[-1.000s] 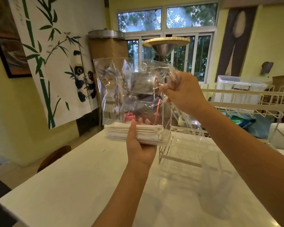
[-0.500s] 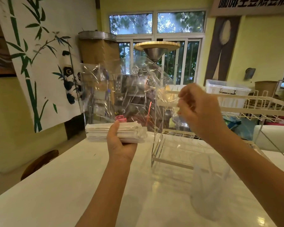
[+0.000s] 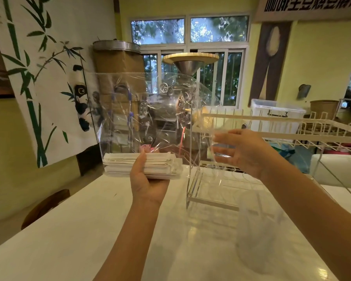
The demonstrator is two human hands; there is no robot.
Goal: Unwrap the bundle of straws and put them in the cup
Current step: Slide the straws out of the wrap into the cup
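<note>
Since a second ago: right hand (image 3: 245, 151) let go of the bunched wrap top, dropped lower and out to the right, fingers now spread loose; clear wrap sprung open into a tall upright sheet. Left hand unchanged.

Bundle of paper-sleeved straws (image 3: 142, 165) held flat, lying crosswise, above the far edge of the white table (image 3: 69, 230). Left hand (image 3: 148, 183) gripping it from below, thumb over the near face, fingers curled round the back. Cellophane wrap (image 3: 150, 110) standing up from the bundle, still attached at the base, open at the top. Right hand just beside the wrap's right edge; whether fingertips touch film cannot be told, nothing pinched as far as visible.

Translucent plastic cup (image 3: 265, 230) on the table, near right, under the right forearm, blurred, appears empty. Well apart from the bundle.

Beyond: white wire dish rack (image 3: 272, 126) on the table at right, coffee roaster with funnel hopper (image 3: 188, 63) behind the wrap, panda-and-bamboo hanging (image 3: 49, 78) at left, clear storage bin (image 3: 276, 112) at back.

Step, by judgement: unwrap half done, film loosened but straws not out. Next: regrip film with right, strip it down and off while left keeps straws clamped together. Then tip upright, lower into cup. Risk: loose sleeves fanning out once film is off; light cup likely to tip.
</note>
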